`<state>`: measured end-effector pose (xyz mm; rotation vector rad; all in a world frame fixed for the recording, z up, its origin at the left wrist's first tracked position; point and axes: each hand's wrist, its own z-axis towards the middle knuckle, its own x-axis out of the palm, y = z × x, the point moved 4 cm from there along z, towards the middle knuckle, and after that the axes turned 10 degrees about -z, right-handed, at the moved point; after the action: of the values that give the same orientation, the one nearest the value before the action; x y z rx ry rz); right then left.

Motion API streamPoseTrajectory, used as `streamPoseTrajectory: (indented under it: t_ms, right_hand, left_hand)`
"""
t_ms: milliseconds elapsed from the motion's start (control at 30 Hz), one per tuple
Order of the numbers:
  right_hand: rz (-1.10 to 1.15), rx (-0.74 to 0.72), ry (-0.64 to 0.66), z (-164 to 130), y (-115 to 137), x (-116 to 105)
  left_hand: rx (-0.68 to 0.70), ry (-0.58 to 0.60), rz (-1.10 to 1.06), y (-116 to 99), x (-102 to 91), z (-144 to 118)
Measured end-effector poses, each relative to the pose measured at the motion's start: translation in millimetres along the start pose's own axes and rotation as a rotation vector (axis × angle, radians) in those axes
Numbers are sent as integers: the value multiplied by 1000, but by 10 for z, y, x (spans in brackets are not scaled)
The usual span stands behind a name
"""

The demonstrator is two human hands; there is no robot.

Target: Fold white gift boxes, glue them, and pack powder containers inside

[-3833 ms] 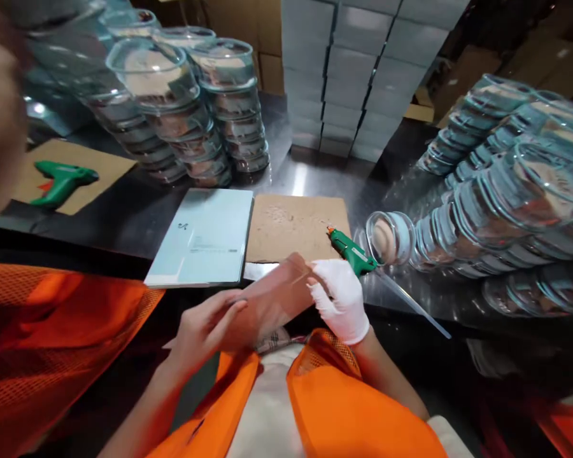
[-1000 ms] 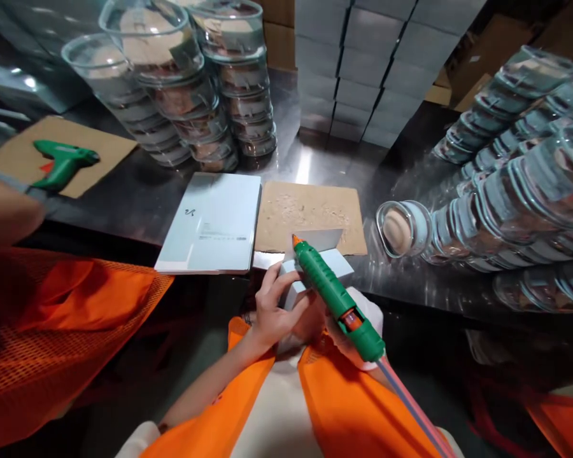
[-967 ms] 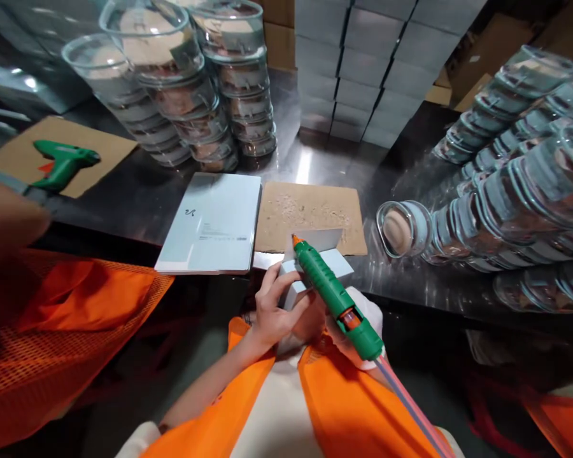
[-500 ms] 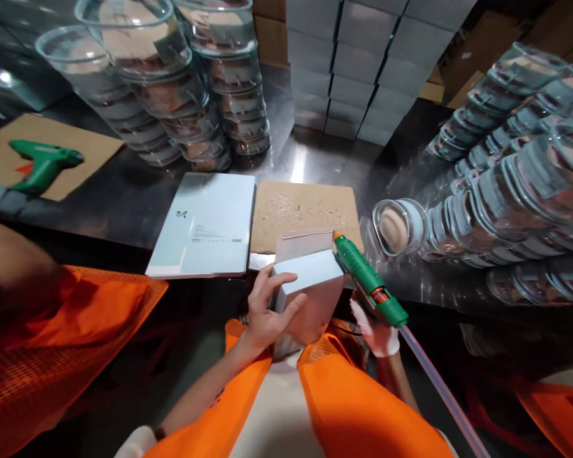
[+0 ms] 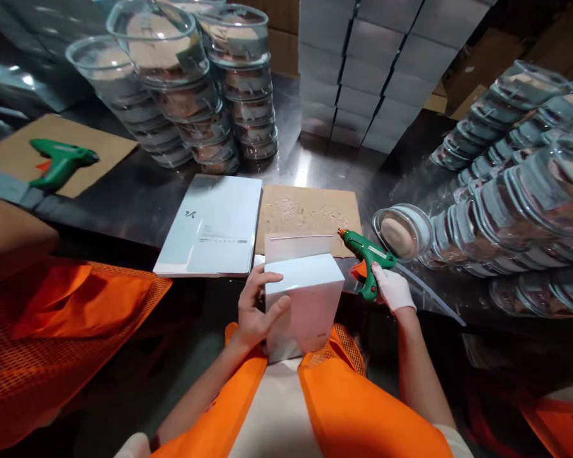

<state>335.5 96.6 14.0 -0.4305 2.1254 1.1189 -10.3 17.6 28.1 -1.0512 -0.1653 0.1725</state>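
Left hand [image 5: 255, 312] clasps a pale box [image 5: 305, 302] against the torso at the near edge of the metal table [image 5: 315, 162]; one flap stands open at its far side, so closing looks unfinished. Gloved right hand [image 5: 392, 289] grips a green glue gun [image 5: 368, 257] by the cardboard mat [image 5: 305, 213]. Box contents hidden. Clear lidded tubs [image 5: 205, 95] stacked at the far-left corner hold tan pads.

Steel table [image 5: 310, 166], reflective surface. Directly on it: a flat grey box [image 5: 211, 226] beside a glue-spotted cardboard sheet [image 5: 305, 213]; a second cardboard sheet [image 5: 60, 152] at far left; stacked clear containers [image 5: 205, 95]; grey box stacks [image 5: 363, 83] at the rear.
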Motion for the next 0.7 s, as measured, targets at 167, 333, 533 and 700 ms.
streamPoseTrajectory:
  t_ms: [167,333,533,700]
  right_hand:
    - [266,-346,-146,-396,419,-21]
    - [577,-397,425,-642,788,459]
    - [410,-922,530,-733,753,315]
    - [133,-1239,475,-931,801,221]
  left_hand:
    - [-42,83,0,46,79,29]
    - [-77,117,-60,80,190,32]
    - [-84,68,-273,169,130,42]
    - [-88,174,-182,144,101,45]
